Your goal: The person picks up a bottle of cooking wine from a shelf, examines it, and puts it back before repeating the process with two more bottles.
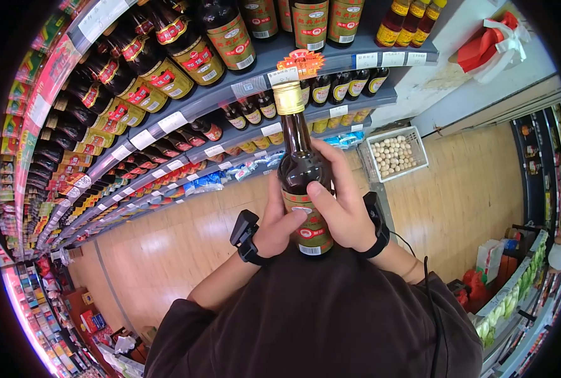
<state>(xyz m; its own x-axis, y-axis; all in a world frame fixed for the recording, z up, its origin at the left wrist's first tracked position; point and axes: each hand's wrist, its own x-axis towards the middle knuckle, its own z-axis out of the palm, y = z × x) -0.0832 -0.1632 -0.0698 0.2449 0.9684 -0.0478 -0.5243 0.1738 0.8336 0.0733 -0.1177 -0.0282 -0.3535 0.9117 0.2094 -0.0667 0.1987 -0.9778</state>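
Note:
A dark glass bottle (304, 167) with a gold cap and a green-and-red label stands roughly upright in front of my chest. My left hand (277, 225) is wrapped round its lower left side, the thumb lying across the label. On the other side my right hand (340, 205) grips the bottle higher up, its thumb pressed on the shoulder. Both wrists wear black straps with small devices. Beyond the cap, bottles with similar green labels (311, 25) line the upper shelf. Fingers behind the bottle are partly hidden.
Shelves (186, 129) packed with bottles curve along the left and front. A white crate (426, 157) of round pale items, possibly eggs, sits on the wooden floor (463, 189). Leafy greens (507, 302) are on a rack at the lower right. A black cable hangs beside my right arm.

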